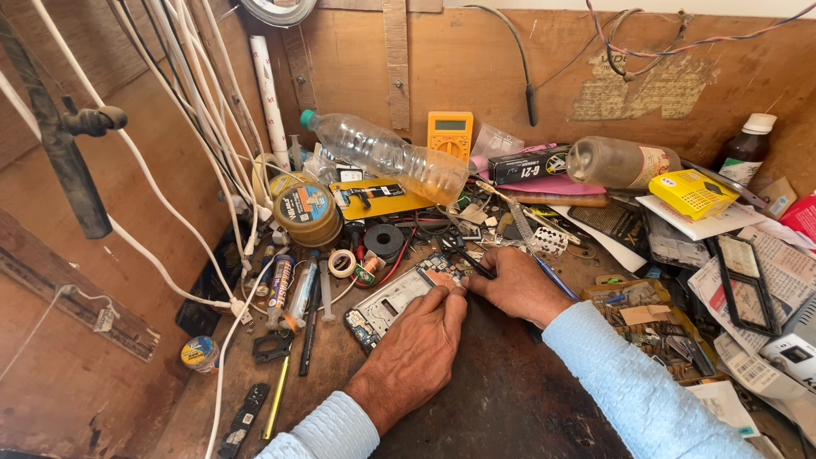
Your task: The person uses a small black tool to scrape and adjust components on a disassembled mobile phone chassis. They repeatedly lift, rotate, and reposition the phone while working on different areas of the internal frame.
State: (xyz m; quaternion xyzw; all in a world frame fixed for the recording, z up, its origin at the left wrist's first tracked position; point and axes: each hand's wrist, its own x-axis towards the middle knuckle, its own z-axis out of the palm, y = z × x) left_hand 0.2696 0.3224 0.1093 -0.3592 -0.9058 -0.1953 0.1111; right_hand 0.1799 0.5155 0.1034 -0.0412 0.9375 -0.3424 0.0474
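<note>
An opened phone body (387, 303) with its circuit board exposed lies on the dark wooden bench. My left hand (418, 347) rests palm down over its lower right part, fingertips pressing on the board near the top end. My right hand (516, 283) sits just to the right, its fingers pinched on a thin dark tool (466, 258) whose tip points at the same end of the phone. Both arms wear light blue sleeves.
A plastic bottle (387, 155) lies at the back, beside an orange multimeter (450, 133). A round solder tin (306, 212), tape rolls, pens and syringes lie to the left. White cables (183, 229) hang down the left wall. Boxes, papers and phone parts crowd the right side.
</note>
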